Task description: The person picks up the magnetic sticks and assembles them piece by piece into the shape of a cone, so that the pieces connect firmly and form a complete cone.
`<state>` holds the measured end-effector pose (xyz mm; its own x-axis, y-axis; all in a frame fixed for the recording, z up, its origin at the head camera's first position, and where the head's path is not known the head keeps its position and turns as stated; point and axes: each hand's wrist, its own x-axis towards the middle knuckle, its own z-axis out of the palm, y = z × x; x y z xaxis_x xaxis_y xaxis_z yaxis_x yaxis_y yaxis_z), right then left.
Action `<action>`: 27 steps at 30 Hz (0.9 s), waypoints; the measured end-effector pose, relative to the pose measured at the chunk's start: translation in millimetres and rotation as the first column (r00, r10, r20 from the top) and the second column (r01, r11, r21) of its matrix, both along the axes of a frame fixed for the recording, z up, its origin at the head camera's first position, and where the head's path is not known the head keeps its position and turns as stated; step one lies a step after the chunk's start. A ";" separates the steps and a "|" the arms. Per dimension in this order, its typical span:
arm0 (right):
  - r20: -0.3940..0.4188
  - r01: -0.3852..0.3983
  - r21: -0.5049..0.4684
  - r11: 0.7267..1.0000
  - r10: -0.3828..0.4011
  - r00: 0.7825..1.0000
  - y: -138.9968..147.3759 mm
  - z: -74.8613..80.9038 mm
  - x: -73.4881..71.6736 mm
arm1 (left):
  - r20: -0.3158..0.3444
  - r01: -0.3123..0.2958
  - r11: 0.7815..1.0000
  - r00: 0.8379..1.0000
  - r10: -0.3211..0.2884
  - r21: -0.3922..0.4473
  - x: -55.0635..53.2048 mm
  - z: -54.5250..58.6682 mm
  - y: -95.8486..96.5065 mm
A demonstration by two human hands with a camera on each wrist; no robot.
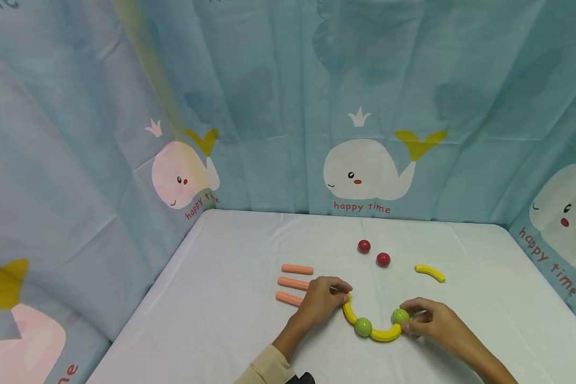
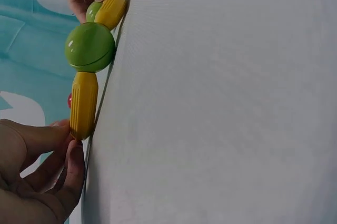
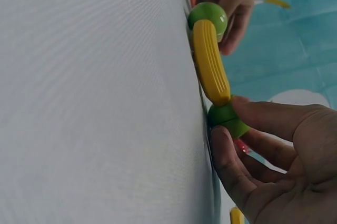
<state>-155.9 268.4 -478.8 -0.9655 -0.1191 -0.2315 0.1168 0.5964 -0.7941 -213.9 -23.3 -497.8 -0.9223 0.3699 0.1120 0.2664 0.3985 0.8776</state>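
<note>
A chain of curved yellow rods and green balls lies on the white table in a U shape. My left hand (image 1: 322,300) pinches the outer end of the left yellow rod (image 2: 83,105) between thumb and fingers. That rod's other end meets the left green ball (image 1: 363,327). From this ball a second yellow rod (image 1: 385,335) runs to the right green ball (image 1: 400,317). My right hand (image 1: 429,319) holds the right green ball with thumb and fingertips, as the right wrist view also shows, where its fingers cover part of the ball.
Several orange straight rods, including one at the back (image 1: 297,269), lie left of my left hand, which partly covers some. Two red balls, one nearer (image 1: 383,260) and one farther (image 1: 364,246), sit behind the chain. A loose yellow curved rod (image 1: 430,273) lies at back right. Whale-printed curtains (image 1: 269,106) surround the table.
</note>
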 end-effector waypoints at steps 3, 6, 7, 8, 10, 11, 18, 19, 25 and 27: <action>-0.009 -0.005 -0.010 1.000 0.005 1.000 0.5 0.1 0.7 | -0.007 -0.020 1.000 1.000 0.020 0.015 3.5 1.0 2.1; -0.011 -0.009 -0.016 1.000 0.009 1.000 1.8 0.4 1.6 | -0.006 -0.031 0.998 0.999 0.031 0.052 9.2 4.9 7.4; -0.014 -0.016 -0.020 1.000 0.016 1.000 2.7 0.9 2.0 | -0.009 -0.028 0.997 1.000 0.028 0.066 11.4 6.9 10.1; -0.015 -0.018 -0.024 1.000 0.018 1.000 3.7 1.5 2.3 | -0.008 -0.022 0.996 1.000 0.023 0.082 14.0 9.2 13.1; -0.021 -0.017 -0.030 0.999 0.016 1.000 6.1 3.0 2.3 | -0.007 -0.008 0.994 1.000 0.009 0.111 19.7 13.6 20.3; -0.026 -0.013 -0.034 0.999 0.012 1.000 7.3 4.1 1.9 | -0.004 0.002 0.992 1.000 -0.001 0.126 22.9 15.8 24.1; -0.121 0.035 0.011 0.999 -0.033 0.992 15.5 9.0 -8.0 | 0.056 0.018 0.993 0.998 -0.025 0.113 43.8 23.3 49.2; -0.141 0.039 0.022 0.999 -0.035 0.989 17.0 9.1 -9.9 | 0.067 0.016 0.996 0.997 -0.022 0.085 45.6 23.2 52.4; -0.233 0.088 0.090 0.992 -0.065 0.970 27.1 8.1 -21.7 | 0.072 0.012 0.994 0.997 -0.003 -0.113 52.7 22.6 65.1; -0.263 0.117 0.116 0.986 -0.083 0.961 30.4 7.4 -24.9 | 0.068 0.014 0.990 0.998 -0.005 -0.138 53.6 22.3 66.8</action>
<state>-180.8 298.9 -471.4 -0.9998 -0.0042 0.0187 -0.0164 0.6918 -0.7219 -160.3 43.6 -475.5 -0.9223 0.3865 -0.0028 0.2132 0.5147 0.8304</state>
